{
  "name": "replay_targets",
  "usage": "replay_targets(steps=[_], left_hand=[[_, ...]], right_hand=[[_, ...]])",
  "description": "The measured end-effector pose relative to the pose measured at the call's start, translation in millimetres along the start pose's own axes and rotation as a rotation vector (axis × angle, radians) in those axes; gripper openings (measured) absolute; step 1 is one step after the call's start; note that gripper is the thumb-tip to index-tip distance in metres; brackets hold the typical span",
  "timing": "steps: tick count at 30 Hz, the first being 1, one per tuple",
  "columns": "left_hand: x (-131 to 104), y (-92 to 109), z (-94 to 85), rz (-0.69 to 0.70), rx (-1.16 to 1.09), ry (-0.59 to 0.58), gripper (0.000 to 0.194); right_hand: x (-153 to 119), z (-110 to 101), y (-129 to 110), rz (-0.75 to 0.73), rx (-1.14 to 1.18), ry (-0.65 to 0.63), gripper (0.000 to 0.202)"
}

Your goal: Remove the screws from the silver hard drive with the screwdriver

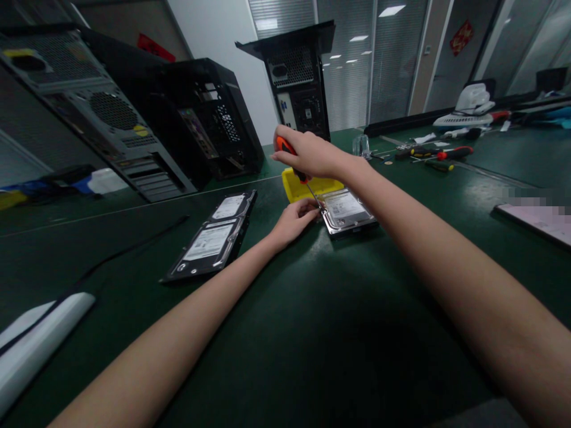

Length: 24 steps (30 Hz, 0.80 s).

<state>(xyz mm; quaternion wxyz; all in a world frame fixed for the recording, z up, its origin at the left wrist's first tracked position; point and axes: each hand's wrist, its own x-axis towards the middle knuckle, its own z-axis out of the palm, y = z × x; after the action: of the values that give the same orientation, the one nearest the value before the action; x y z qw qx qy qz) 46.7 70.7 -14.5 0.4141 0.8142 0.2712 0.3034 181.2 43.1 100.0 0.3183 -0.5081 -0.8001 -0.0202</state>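
Observation:
My right hand point(303, 153) is wrapped round the orange and black handle of a screwdriver point(285, 146), its shaft slanting down to the left edge of a hard drive point(345, 206). Beside that edge, my left hand point(297, 221) has its fingers pressed together near the screwdriver's tip; what they pinch, if anything, is too small to make out. A yellow tray point(292, 184) lies right behind the drive. To the left, two more hard drives point(209, 241) point(229, 206) lie label up, end to end.
Open computer cases point(125, 119) point(214, 119) stand at the back left, another case point(301, 83) behind my hands. Pliers and screwdrivers point(455, 153) lie at the back right. A pinkish flat object point(539, 223) is at the right, a white object point(49, 333) with a black cable at the left.

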Motion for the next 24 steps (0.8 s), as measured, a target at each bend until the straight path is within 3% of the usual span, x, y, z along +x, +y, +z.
replay_targets(steps=[6, 14, 24], left_hand=[[0.4, 0.7, 0.3, 0.000, 0.010, 0.000, 0.025], [1.5, -5.8, -1.7, 0.020, 0.032, -0.007, 0.026], [0.7, -5.0, -1.7, 0.017, 0.037, -0.003, 0.024]], right_hand=[[0.5, -2.7, -0.8, 0.017, -0.021, -0.031, 0.040], [-0.4, 0.6, 2.9, -0.018, -0.009, 0.025, 0.041], [2.1, -9.5, 0.0, -0.086, -0.008, 0.017, 0.028]])
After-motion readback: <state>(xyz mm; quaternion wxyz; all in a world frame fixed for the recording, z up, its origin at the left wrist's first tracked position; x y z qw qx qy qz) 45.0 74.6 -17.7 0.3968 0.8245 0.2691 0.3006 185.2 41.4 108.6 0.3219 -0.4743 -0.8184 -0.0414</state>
